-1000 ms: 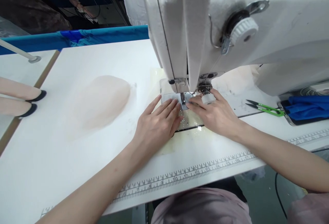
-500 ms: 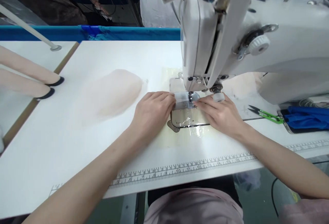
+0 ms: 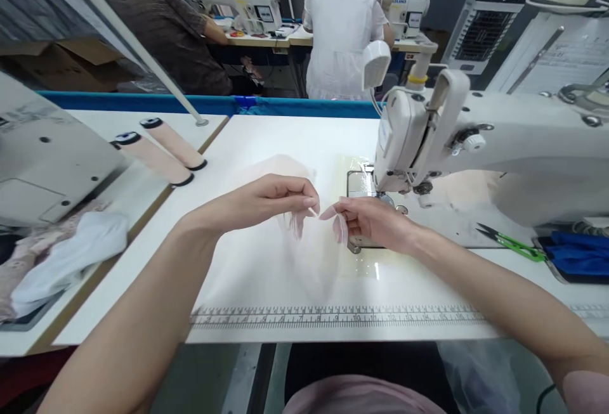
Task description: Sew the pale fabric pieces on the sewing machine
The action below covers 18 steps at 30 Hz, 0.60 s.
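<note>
Thin, see-through pale pink fabric (image 3: 299, 222) hangs between my two hands, in front and to the left of the sewing machine (image 3: 399, 141). My left hand (image 3: 278, 198) is closed in a pinch on its edge, thumb against fingers. My right hand (image 3: 366, 219) pinches another part, with a small fold hanging below the fingers. The fingertips of both hands almost meet. Behind the right hand lies the metal needle plate (image 3: 354, 182), partly covered. The sheer fabric's lower outline is hard to make out against the white table.
Green-handled thread snips (image 3: 511, 244) and a blue cloth (image 3: 583, 252) lie at the right. Two thread cones (image 3: 164, 151) lie at the left, beyond a white cloth (image 3: 71, 255). A printed ruler (image 3: 333, 317) runs along the front edge. Two people (image 3: 340, 33) sit at machines behind.
Both hands have left the needle area, moving left and lifting the sheer fabric off the table. The camera view has tilted up, showing more of the room and the left side.
</note>
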Available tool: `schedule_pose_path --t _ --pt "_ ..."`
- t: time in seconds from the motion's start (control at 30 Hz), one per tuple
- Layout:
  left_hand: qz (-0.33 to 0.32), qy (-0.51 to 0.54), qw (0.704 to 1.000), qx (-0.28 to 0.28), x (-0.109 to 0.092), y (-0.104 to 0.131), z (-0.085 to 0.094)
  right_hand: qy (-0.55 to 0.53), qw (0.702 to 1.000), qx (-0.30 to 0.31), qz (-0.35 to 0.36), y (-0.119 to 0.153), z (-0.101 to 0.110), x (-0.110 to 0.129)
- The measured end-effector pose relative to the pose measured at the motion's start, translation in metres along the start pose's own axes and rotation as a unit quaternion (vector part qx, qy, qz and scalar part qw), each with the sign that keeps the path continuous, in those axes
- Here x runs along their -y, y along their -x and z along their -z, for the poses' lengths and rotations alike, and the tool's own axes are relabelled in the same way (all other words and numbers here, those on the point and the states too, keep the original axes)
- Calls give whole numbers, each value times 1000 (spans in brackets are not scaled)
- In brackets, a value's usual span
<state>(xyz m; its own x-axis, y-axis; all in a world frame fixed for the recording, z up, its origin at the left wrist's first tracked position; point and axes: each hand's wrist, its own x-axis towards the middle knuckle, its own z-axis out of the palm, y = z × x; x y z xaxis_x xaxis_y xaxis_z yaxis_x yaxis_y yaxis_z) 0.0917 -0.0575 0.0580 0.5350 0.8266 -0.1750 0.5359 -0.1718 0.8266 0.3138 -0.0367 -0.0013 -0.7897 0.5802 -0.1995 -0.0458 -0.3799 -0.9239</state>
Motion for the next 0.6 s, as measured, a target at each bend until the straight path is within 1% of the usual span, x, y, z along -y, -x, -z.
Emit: schedule_pose_path --t 0.1,0.2,0.3,0.37,0.43,0.5,0.6 --pt "29 10 999 -39 12 15 12 17 998 -30 42 -20 -13 1" --pt "69 29 995 -70 31 33 25 64 994 -58 74 -33 -22 5" --pt "86 60 988 -109 56 50 37 102 989 -71 78 -42 -29 11" --pt "85 83 982 -149 71 58 45 121 987 -70 75 -48 -34 14" --pt "85 103 974 -185 80 59 53 136 985 -68 81 -55 -38 17" --pt "81 114 966 -219 84 51 61 146 981 -78 104 -65 -39 17" --pt "66 73 956 -276 85 28 75 172 962 -138 161 -88 -33 14"
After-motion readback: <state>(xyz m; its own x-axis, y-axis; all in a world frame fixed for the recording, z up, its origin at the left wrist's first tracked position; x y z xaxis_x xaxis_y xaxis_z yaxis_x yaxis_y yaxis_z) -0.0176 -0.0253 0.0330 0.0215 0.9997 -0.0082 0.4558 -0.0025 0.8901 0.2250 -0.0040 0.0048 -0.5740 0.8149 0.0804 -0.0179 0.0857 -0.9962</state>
